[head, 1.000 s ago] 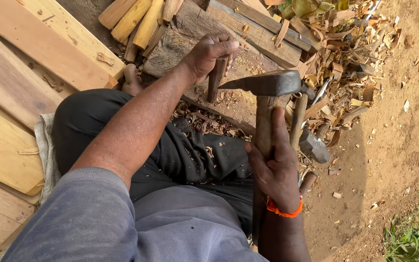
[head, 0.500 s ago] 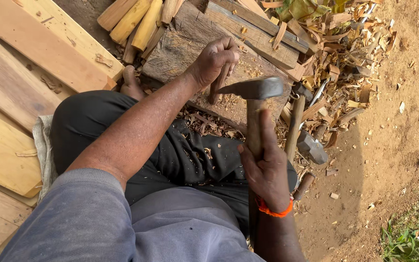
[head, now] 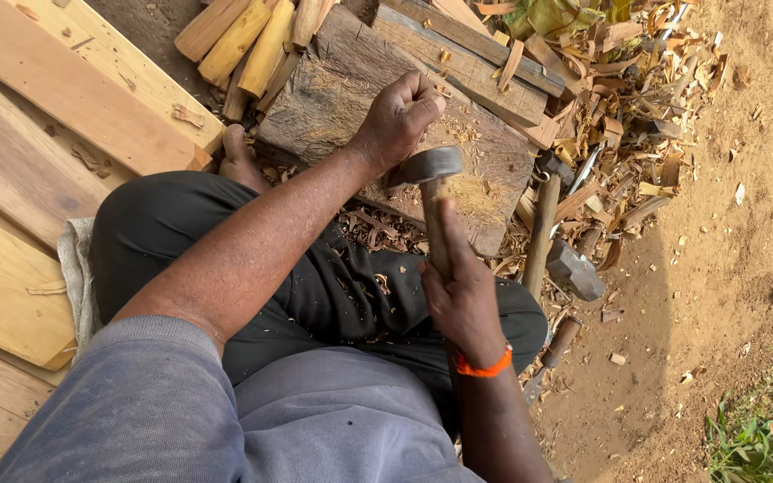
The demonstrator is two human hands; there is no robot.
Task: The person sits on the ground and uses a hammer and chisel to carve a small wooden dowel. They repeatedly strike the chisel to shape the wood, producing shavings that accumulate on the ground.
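My left hand (head: 397, 116) is clenched in a fist over a dark, worn wooden block (head: 328, 94). It grips a small upright dark piece, which the fingers almost wholly hide. My right hand (head: 462, 295), with an orange band at the wrist, is shut on the wooden handle of a hammer (head: 436, 224). The hammer's grey metal head (head: 427, 165) sits right beside and just below my left fist. I am seated, with black trousers under my arms and wood chips in my lap.
Pale planks (head: 55, 98) lie to the left. Split yellow sticks (head: 243, 36) rest behind the block, near my bare foot (head: 239, 156). Another tool with a grey metal head (head: 574, 268) lies on the dirt at right, among shavings and offcuts (head: 619, 98).
The hammer has come down and leftward, from raised at my right to its head against my left fist. My left hand stayed on the block, still gripping the dark piece.
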